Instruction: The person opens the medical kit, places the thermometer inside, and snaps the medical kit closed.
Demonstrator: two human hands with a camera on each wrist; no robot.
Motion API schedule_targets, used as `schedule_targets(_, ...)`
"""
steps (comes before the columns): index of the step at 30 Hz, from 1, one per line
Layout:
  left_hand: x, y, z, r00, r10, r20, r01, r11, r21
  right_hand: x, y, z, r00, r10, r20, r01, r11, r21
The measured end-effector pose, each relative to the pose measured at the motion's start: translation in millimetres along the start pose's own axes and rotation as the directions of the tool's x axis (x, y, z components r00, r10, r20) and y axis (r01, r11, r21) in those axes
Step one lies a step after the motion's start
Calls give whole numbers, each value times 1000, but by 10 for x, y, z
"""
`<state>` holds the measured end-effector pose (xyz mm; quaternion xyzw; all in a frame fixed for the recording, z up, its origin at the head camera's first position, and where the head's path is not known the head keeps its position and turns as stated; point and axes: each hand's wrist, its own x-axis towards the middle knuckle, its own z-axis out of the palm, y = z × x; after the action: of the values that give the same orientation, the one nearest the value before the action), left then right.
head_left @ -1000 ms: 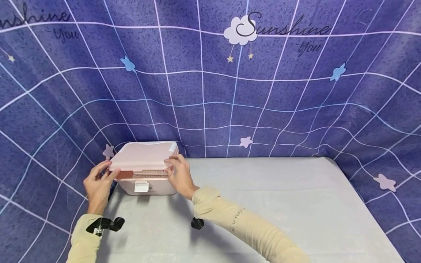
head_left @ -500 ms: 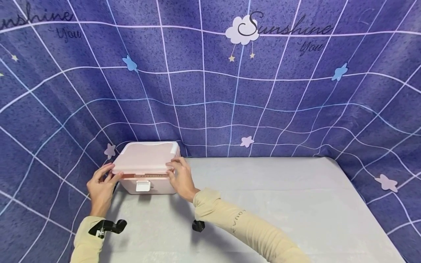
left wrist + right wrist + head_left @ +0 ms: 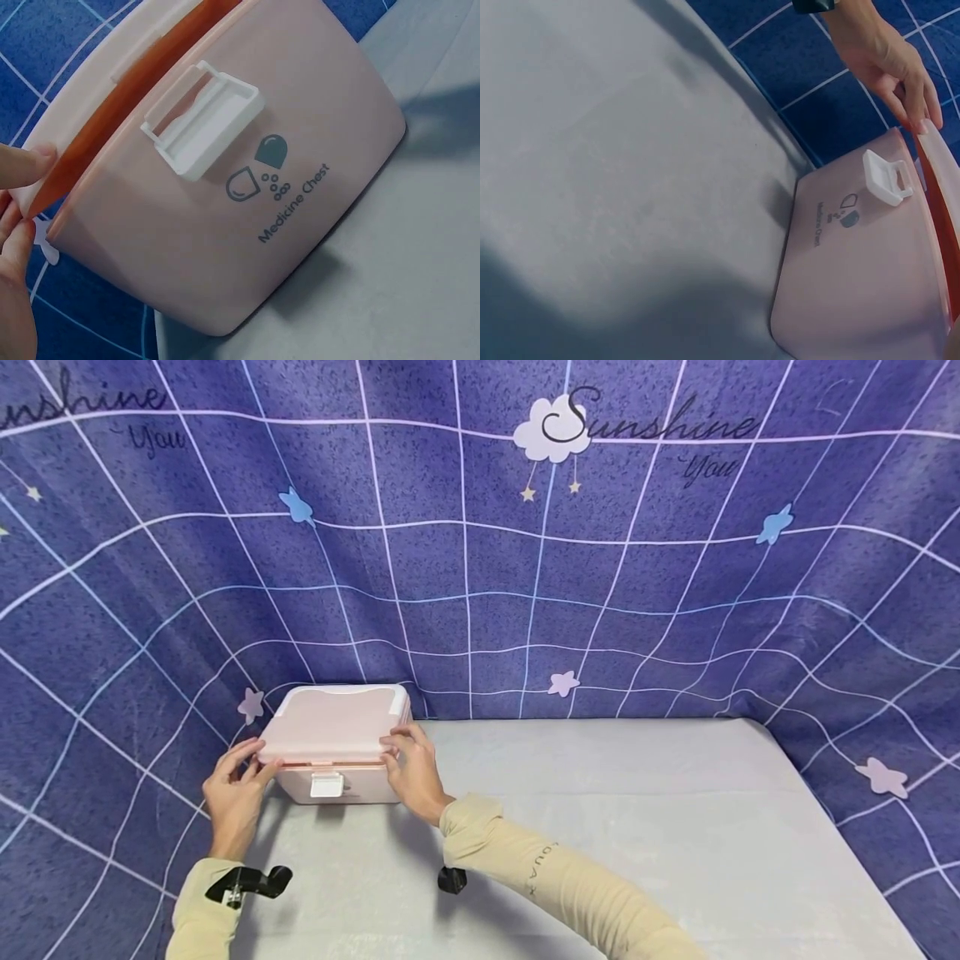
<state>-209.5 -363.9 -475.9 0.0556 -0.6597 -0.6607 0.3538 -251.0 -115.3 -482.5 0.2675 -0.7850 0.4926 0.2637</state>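
A pale pink medicine chest stands at the table's back left, its front bearing a capsule print and the words "Medicine Chest". Its lid is lowered almost onto the body, leaving a narrow gap along the front. The white latch hangs flipped outward on the front wall. At the lid's front left corner my left hand pinches the edge between thumb and fingers. My right hand pinches the opposite front corner. What lies inside the chest is hidden.
A light grey cloth covers the table. Behind and on both sides hangs a blue-purple curtain with grid lines and stars, close to the chest's back and left side. Black camera mounts sit on the wrists.
Both hands have brought the lid's front edge down, and the gap above the body has narrowed. The white and pink contents seen through it earlier are now covered. The chest body stays in place.
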Motion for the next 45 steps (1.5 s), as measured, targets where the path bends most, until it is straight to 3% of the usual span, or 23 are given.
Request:
schedule_targets(11, -45, -56, -2, 1000, -27, -16, 28, 997, 66, -47, 25, 14, 999, 0, 42, 1, 999, -41)
schedule_targets(17, -60, -44, -4, 1000, -7, -4, 7, 994, 106, -17, 39, -19, 990, -69, 123, 85, 988, -132)
schedule_targets(24, -99, -73, 1, 999, 37, -16, -34, 983, 181, 39, 78, -83, 964, -143, 226, 188, 963, -194)
schedule_targets(27, -119, -58, 26, 998, 51, -30, -42, 970, 238, 54, 91, -103, 955, -160, 251, 212, 957, -199)
schedule_targets(33, -107, -234, -14, 996, 29, -87, 2, 942, 336, 79, 89, -125, 941, -196, 275, 259, 943, -211)
schedule_targets(40, -168, -283, -7, 994, 5, -109, 33, 937, 347, 75, 96, -125, 930, -197, 309, 278, 928, -246)
schedule_targets(45, -283, -282, 28, 983, 11, -182, 59, 926, 373, 87, 83, -139, 923, -188, 335, 290, 912, -290)
